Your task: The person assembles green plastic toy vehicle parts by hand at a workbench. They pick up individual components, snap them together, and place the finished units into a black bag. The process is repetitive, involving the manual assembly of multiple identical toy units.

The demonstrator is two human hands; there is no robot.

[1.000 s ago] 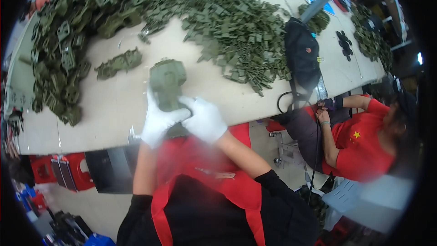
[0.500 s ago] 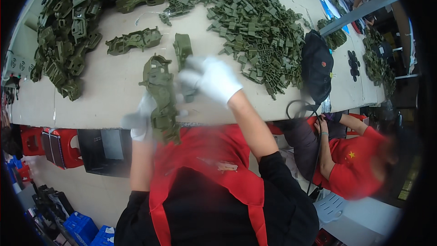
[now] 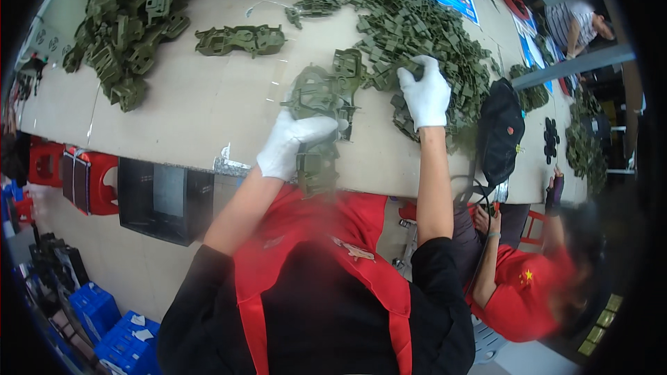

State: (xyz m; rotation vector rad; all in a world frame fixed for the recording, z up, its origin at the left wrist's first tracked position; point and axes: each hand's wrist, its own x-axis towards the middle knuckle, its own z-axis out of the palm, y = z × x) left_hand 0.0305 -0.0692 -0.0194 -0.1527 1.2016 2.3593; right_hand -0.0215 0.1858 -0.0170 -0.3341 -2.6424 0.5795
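- Left hand [image 3: 292, 144], gloved: fingers clamped on green plastic frame [image 3: 316, 107], held over counter [image 3: 201, 107] edge.
- Right hand [image 3: 425, 94]: fingers curled into pile of small green parts [image 3: 410, 28].
- Step, judged: picking a part; next needs one piece pulled free.

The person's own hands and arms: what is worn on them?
Both the left hand and the right hand wear plain white gloves. The forearms are uncovered; black sleeves end near the elbows. No markings show.
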